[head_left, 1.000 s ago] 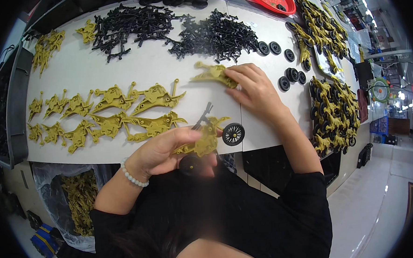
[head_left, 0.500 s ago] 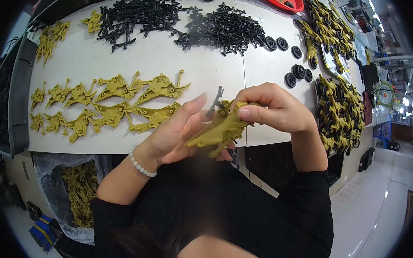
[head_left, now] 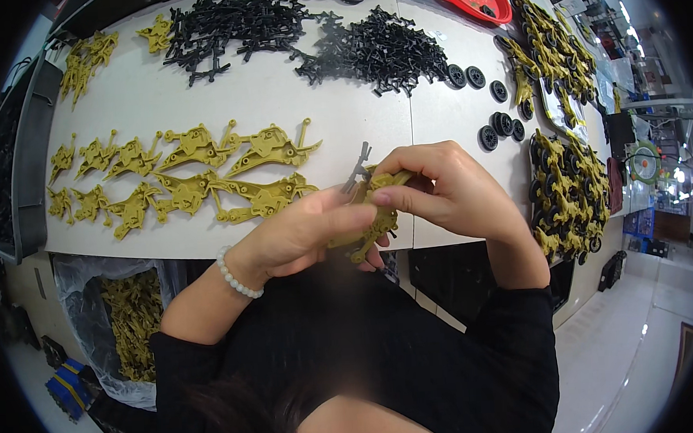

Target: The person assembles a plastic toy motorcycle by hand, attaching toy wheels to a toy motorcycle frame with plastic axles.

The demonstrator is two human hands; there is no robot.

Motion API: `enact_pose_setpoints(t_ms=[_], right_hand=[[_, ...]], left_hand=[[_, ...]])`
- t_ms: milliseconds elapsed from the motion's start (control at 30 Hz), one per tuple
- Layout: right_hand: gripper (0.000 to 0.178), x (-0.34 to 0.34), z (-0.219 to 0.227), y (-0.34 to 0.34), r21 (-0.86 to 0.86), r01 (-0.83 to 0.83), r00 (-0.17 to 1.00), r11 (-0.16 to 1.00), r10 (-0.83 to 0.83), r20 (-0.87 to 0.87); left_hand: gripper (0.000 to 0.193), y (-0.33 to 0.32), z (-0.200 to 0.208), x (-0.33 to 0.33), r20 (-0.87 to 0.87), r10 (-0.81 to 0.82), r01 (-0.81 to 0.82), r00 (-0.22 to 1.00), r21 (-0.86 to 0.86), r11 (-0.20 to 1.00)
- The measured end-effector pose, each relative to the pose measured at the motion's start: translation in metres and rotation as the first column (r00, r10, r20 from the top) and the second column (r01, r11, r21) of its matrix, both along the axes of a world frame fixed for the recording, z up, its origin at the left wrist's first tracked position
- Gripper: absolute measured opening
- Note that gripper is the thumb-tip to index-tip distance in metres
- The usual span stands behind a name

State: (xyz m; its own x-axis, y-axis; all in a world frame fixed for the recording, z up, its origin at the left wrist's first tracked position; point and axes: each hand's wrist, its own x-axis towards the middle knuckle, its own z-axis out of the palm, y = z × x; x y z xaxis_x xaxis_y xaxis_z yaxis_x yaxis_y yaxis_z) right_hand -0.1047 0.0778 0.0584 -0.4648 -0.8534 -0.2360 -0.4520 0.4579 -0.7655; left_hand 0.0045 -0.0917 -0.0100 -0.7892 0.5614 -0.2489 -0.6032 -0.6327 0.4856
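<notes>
Above the table's front edge I hold a yellow plastic toy motorcycle body (head_left: 376,229) in both hands. My left hand (head_left: 304,228) wraps it from the left, thumb across its top and fingers beneath, partly hiding it. Thumb and bent fingers of my right hand (head_left: 459,189) pinch its upper right end. A dark forked bar (head_left: 356,169) sticks up from the body between my hands. Left of them, two rows of yellow motorcycle body halves (head_left: 196,150) lie on the white table (head_left: 254,104).
At the back lie heaps of black forked parts (head_left: 235,26), with loose black wheels (head_left: 488,137) to their right. Toy motorcycles with wheels (head_left: 569,193) are piled at the right edge. A grey bin (head_left: 33,147) stands left; a lined box of yellow parts (head_left: 132,322) sits below the table.
My left thumb has come down from its raised position onto the body and now presses on it beside the right thumb. The body has turned slightly and shifted a little left.
</notes>
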Motion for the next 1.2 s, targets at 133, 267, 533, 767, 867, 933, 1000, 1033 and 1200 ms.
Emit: enact_pose_setpoints(t_ms=[133,267,533,767,867,933,1000,1033,1200], right_hand=[[0.026,0.009,-0.008,0.001,-0.116,0.107,0.967,0.987,-0.130,-0.219],[0.039,0.009,-0.010,0.006,-0.260,-0.052,0.812,0.964,-0.111,-0.573],[0.042,0.004,-0.014,0.013,-0.246,-0.059,0.873,0.967,-0.069,-0.482],[0.036,0.000,-0.018,0.014,-0.307,-0.077,0.890,0.949,-0.073,-0.449],[0.036,-0.002,-0.017,0.015,-0.311,-0.096,0.889,0.945,-0.059,-0.455],[0.036,-0.003,-0.017,0.016,-0.322,-0.097,0.898,0.942,-0.056,-0.437],[0.035,-0.004,-0.018,0.016,-0.333,-0.098,0.906,0.938,-0.054,-0.419],[0.035,-0.004,-0.019,0.015,-0.334,-0.095,0.908,0.938,-0.056,-0.416],[0.034,-0.006,-0.024,0.016,-0.315,-0.108,0.894,0.943,-0.046,-0.446]], left_hand=[[0.036,0.003,0.001,0.001,-0.082,-0.001,-0.007,0.997,-0.103,0.995],[0.035,0.001,-0.001,0.000,-0.055,0.041,-0.047,0.998,-0.113,0.992],[0.035,0.006,-0.001,-0.001,-0.042,0.039,-0.042,0.998,-0.090,0.995],[0.033,0.004,0.000,0.000,-0.037,0.039,-0.041,0.999,-0.051,0.998],[0.034,0.004,0.001,0.001,-0.014,0.035,-0.035,0.999,-0.016,0.999],[0.034,0.004,0.000,0.001,0.002,0.034,-0.034,0.999,0.002,0.999],[0.034,0.005,-0.003,0.001,-0.017,0.028,-0.028,0.999,0.017,0.999],[0.034,0.005,-0.002,0.001,-0.017,0.027,-0.027,0.999,0.018,0.999],[0.031,0.004,-0.008,0.002,-0.046,-0.002,0.000,0.999,-0.040,0.999]])
